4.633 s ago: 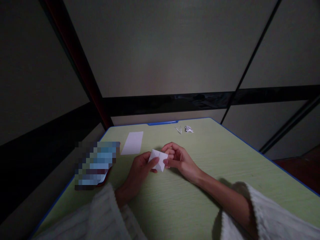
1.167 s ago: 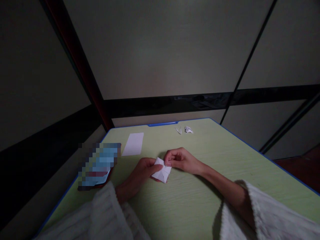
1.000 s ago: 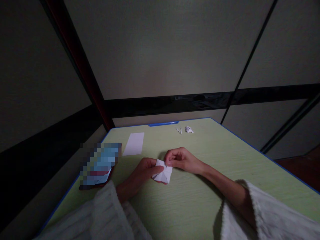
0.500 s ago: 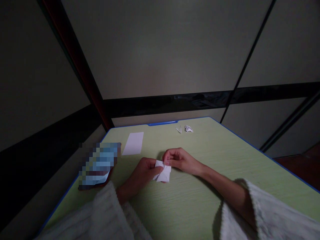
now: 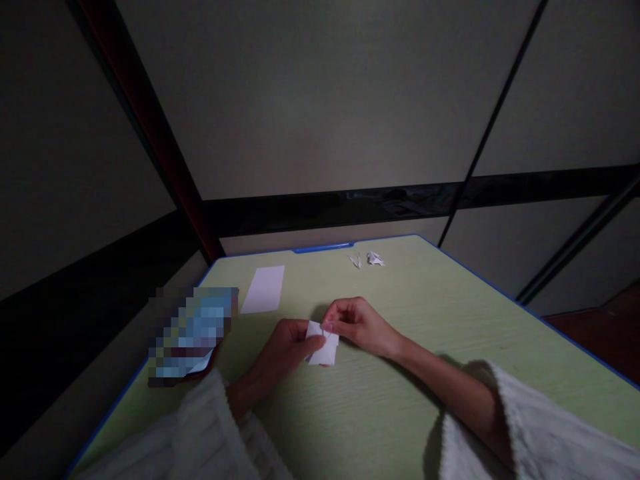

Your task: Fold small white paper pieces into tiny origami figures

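A small folded white paper (image 5: 323, 348) lies low over the light green table (image 5: 400, 413), held between both hands. My left hand (image 5: 280, 350) pinches its left edge with thumb and fingers closed. My right hand (image 5: 357, 323) pinches its upper right corner with the fingertips pressed together. Both arms wear white knitted sleeves.
A flat white sheet (image 5: 263, 290) lies at the back left. Beside it sits a blurred-out object (image 5: 190, 333) at the left edge. Two small folded paper figures (image 5: 369, 259) rest near the far edge. The table has a blue rim (image 5: 325, 247), with dark panelled walls behind.
The paper has come down from being held above the table and has been turned and pressed flatter. Both hands have moved slightly nearer and kept their pinch.
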Available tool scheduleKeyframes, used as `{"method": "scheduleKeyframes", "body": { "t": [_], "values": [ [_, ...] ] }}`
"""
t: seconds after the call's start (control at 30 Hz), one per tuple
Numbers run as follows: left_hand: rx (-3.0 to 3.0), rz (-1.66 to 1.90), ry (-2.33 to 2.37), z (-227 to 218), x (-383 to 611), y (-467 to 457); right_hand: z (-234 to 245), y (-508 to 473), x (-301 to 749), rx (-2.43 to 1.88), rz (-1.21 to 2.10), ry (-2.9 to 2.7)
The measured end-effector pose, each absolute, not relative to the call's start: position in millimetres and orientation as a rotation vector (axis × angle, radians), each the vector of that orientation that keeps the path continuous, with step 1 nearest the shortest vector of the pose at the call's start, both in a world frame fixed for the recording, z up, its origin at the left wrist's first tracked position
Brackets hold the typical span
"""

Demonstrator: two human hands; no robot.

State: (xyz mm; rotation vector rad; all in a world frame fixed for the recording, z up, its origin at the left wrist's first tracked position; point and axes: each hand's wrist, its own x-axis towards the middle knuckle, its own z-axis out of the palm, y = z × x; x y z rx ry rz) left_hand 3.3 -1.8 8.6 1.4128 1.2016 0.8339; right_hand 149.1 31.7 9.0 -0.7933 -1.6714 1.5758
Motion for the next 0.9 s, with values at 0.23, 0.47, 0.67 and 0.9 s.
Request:
{"method": "scheduleKeyframes", "body": {
  "t": [0.23,0.47,0.67,0.9],
  "values": [
    [1.373,0.848,1.207,3.2,3.3,0.0,8.3,32.5,148.9,-0.782,1.571,-1.662],
    [1.37,0.858,1.223,9.3,4.9,-1.9,8.7,31.8,147.2,-0.802,1.546,-1.61],
    [1.352,0.863,1.25,9.0,5.5,-1.8,9.8,30.2,144.3,-0.871,1.52,-1.562],
    [1.374,0.905,1.258,6.3,2.7,-1.0,11.6,31.3,145.6,-0.846,1.543,-1.63]
  ]
}}
